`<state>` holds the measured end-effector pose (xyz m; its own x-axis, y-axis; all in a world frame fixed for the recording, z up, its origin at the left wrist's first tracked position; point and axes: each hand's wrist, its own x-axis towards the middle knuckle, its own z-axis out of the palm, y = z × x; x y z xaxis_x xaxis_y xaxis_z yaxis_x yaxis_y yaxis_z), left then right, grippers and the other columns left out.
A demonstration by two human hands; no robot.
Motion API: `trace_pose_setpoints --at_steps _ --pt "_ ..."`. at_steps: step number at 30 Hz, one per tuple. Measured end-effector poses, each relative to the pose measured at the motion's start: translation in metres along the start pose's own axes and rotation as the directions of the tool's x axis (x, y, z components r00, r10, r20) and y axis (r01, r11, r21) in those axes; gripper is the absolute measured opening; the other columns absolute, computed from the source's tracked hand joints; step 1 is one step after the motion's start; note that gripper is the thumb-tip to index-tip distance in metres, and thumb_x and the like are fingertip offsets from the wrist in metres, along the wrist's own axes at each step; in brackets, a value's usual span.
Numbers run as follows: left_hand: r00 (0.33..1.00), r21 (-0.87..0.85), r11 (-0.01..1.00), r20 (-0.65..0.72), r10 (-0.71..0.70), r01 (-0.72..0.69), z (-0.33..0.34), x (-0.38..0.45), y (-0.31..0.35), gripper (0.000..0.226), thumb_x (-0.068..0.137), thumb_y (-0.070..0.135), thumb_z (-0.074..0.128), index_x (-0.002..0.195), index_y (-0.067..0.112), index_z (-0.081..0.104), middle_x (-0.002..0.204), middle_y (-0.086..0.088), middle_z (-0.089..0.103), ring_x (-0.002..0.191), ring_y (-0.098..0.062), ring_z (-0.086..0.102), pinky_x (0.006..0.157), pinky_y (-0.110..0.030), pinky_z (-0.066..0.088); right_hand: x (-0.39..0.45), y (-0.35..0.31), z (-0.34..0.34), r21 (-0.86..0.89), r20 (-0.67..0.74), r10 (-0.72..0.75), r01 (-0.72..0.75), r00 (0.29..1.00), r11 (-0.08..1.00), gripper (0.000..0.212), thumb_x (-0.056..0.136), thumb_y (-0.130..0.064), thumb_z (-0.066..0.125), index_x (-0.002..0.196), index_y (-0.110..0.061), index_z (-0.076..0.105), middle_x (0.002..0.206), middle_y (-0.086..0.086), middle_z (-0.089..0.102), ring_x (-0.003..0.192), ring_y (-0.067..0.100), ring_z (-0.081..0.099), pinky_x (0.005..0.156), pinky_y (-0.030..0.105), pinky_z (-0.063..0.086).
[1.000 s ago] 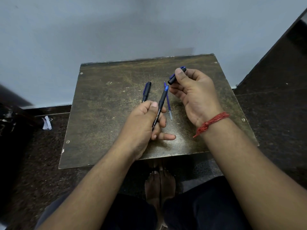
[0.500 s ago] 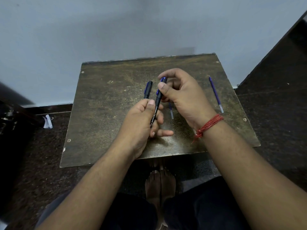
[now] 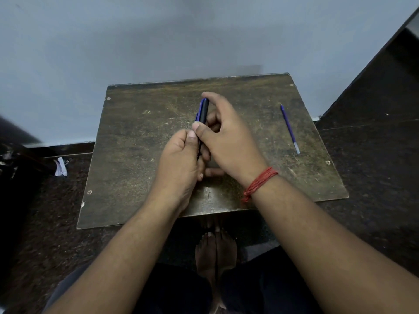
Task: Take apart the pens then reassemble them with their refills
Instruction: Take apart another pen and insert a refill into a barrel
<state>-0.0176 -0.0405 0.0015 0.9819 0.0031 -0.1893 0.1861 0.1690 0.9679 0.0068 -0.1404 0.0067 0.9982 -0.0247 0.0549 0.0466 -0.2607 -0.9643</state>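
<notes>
My two hands meet over the middle of the worn brown board (image 3: 136, 155) and hold one black pen (image 3: 203, 112) between them. My left hand (image 3: 179, 162) grips the lower barrel with its thumb on top. My right hand (image 3: 229, 139) holds the upper capped end, with the thumb on its side and the forefinger over its tip. A blue strip runs along the left side of that end. A loose blue refill (image 3: 289, 129) lies on the right part of the board, apart from both hands. Whatever lies under the hands is hidden.
The board stands against a pale wall, with dark floor on both sides. A scrap of white paper (image 3: 60, 167) lies on the floor to the left. My bare feet (image 3: 215, 250) show below the board's front edge.
My right hand came left from the board's right side and closed on the pen's upper end with the cap. The loose cap and refill near the middle are now covered by my hands.
</notes>
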Motion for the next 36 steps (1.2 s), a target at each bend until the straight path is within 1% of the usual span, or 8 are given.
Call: trace_pose_setpoints --at_steps 6,9,13,17,22,24,30,36 --pt "0.998 0.133 0.989 0.007 0.062 -0.063 -0.001 -0.004 -0.002 0.042 0.108 0.029 0.032 0.096 -0.008 0.047 0.044 -0.007 0.043 0.047 -0.028 0.037 0.042 -0.028 0.035 -0.003 -0.004 0.001 -0.036 -0.124 0.051 -0.056 0.991 0.998 0.015 0.090 -0.023 0.069 0.093 -0.020 0.054 0.079 -0.004 0.062 0.052 0.013 0.060 0.044 0.032 0.051" --pt "0.998 0.095 0.994 0.041 0.057 -0.061 0.003 -0.007 0.002 0.034 0.109 0.023 0.030 0.098 -0.004 0.048 0.051 -0.004 0.049 0.037 -0.019 0.034 0.042 -0.027 0.048 0.001 -0.006 -0.002 0.074 -0.164 0.051 -0.040 0.985 0.996 0.010 0.092 -0.020 0.067 0.093 -0.017 0.058 0.075 -0.005 0.062 0.052 0.012 0.059 0.048 0.032 0.049" --pt "0.993 0.107 0.991 0.098 0.065 -0.076 0.002 -0.010 0.003 0.026 0.107 0.023 0.034 0.101 0.007 0.053 0.067 -0.011 0.054 0.035 -0.006 0.037 0.056 -0.040 0.060 0.017 -0.003 -0.032 0.217 -0.364 0.060 0.021 0.929 0.976 0.002 0.094 -0.024 0.060 0.093 -0.022 0.060 0.076 -0.002 0.059 0.065 0.013 0.058 0.060 0.037 0.051" --pt "0.989 0.213 0.967 0.055 0.134 -0.143 -0.004 -0.010 0.008 0.023 0.106 0.025 0.038 0.103 0.008 0.054 0.071 -0.007 0.057 0.037 -0.004 0.049 0.059 -0.045 0.058 0.024 0.015 -0.071 -0.154 -0.453 -0.019 -0.058 0.891 0.986 0.004 0.094 -0.029 0.061 0.092 -0.026 0.060 0.077 -0.007 0.057 0.069 0.009 0.054 0.065 0.028 0.047" --pt "0.958 0.326 0.915 -0.078 0.275 -0.236 -0.019 0.000 0.009 0.013 0.104 0.022 0.045 0.099 0.018 0.056 0.068 0.003 0.060 0.052 -0.011 0.058 0.052 -0.031 0.056 0.028 0.034 -0.089 -0.557 -0.444 -0.064 -0.219 0.894 0.801 0.020 0.089 -0.041 0.060 0.086 -0.022 0.060 0.090 -0.001 0.063 0.092 0.026 0.060 0.082 0.042 0.052" --pt "0.947 0.334 0.912 -0.129 0.293 -0.237 -0.026 0.004 0.009 0.011 0.104 0.022 0.046 0.100 0.019 0.055 0.068 0.003 0.060 0.054 -0.015 0.058 0.055 -0.035 0.057 0.026 0.034 -0.090 -0.660 -0.395 -0.068 -0.232 0.916 0.714 0.024 0.092 -0.040 0.058 0.090 -0.017 0.062 0.095 0.004 0.064 0.101 0.032 0.057 0.086 0.043 0.049" --pt "0.942 0.299 0.926 -0.171 0.288 -0.228 -0.033 0.007 0.009 0.012 0.102 0.027 0.048 0.093 0.031 0.055 0.070 0.003 0.061 0.057 -0.026 0.061 0.059 -0.042 0.056 0.024 0.032 -0.086 -0.757 -0.370 -0.069 -0.258 0.926 0.600 0.024 0.094 -0.038 0.061 0.102 -0.016 0.058 0.103 0.005 0.068 0.107 0.031 0.054 0.089 0.042 0.045" --pt "0.946 0.310 0.926 -0.171 0.276 -0.214 -0.031 0.007 0.009 0.010 0.102 0.024 0.048 0.096 0.027 0.055 0.067 0.005 0.062 0.052 -0.016 0.060 0.066 -0.053 0.059 0.023 0.033 -0.084 -0.779 -0.362 -0.042 -0.277 0.931 0.562 0.025 0.093 -0.038 0.062 0.105 -0.016 0.059 0.105 0.004 0.068 0.107 0.030 0.055 0.089 0.041 0.042"
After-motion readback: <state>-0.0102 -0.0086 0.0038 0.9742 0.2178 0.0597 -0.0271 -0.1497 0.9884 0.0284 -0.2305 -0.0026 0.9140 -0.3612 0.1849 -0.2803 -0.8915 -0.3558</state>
